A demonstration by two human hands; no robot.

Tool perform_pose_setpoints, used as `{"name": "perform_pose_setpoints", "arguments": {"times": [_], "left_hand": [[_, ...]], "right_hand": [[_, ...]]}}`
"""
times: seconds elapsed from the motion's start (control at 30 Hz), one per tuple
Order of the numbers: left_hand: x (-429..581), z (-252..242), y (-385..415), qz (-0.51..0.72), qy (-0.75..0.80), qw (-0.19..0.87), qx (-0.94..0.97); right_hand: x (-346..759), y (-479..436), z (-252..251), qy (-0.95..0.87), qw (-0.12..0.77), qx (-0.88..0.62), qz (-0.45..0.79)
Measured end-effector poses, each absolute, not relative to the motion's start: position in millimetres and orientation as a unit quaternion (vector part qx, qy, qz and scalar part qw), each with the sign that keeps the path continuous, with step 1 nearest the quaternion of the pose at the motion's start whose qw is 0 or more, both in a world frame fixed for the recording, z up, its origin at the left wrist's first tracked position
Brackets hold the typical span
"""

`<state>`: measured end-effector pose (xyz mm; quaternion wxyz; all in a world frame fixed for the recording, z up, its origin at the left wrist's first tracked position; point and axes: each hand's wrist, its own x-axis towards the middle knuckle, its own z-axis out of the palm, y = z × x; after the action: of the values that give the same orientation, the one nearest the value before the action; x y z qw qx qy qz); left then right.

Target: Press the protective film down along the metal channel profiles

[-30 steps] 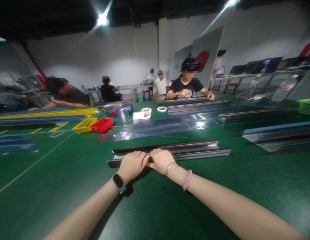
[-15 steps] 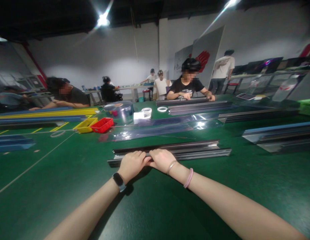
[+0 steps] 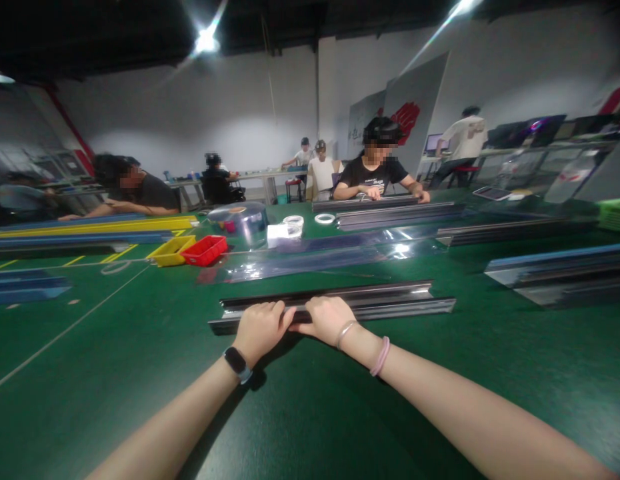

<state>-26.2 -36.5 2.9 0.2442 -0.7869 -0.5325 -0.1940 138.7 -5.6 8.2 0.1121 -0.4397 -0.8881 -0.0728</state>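
A long dark channel profile point(image 3: 395, 304) lies crosswise on the green table point(image 3: 310, 413) in front of me. My left hand point(image 3: 261, 325) is closed over its near edge, left of the middle. Close beside it, my right hand point(image 3: 330, 319) grips the same near edge, with a small gap between the two thumbs. The fingertips reach into the channel and are partly hidden. Just beyond the profile lies a clear plastic strip point(image 3: 295, 265), shiny and flat.
Left of the strip stand a red bin point(image 3: 205, 251) and a yellow bin point(image 3: 173, 251). Behind are a roll of clear film point(image 3: 250, 223) and a white tape ring point(image 3: 325, 219). Blue-edged profiles point(image 3: 565, 273) lie at right. A co-worker point(image 3: 375, 167) sits opposite, hands on another profile.
The dark profile has shifted slightly left. My right hand has moved a little right along it, widening the gap between my hands. In the background, a standing person now leans over a desk.
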Motion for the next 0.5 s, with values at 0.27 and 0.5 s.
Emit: {"name": "perform_pose_setpoints", "arguments": {"times": [0.27,0.5], "left_hand": [[-23.7,0.6,-34.3,-0.18,-0.483,0.214,-0.83],[-23.0,2.1,-35.3,-0.181,-0.487,0.214,-0.827]], "right_hand": [[136.7,-2.0,8.6,-0.892,0.117,-0.43,-0.076],[137.0,2.5,7.5,-0.9,0.112,-0.412,-0.087]]}}
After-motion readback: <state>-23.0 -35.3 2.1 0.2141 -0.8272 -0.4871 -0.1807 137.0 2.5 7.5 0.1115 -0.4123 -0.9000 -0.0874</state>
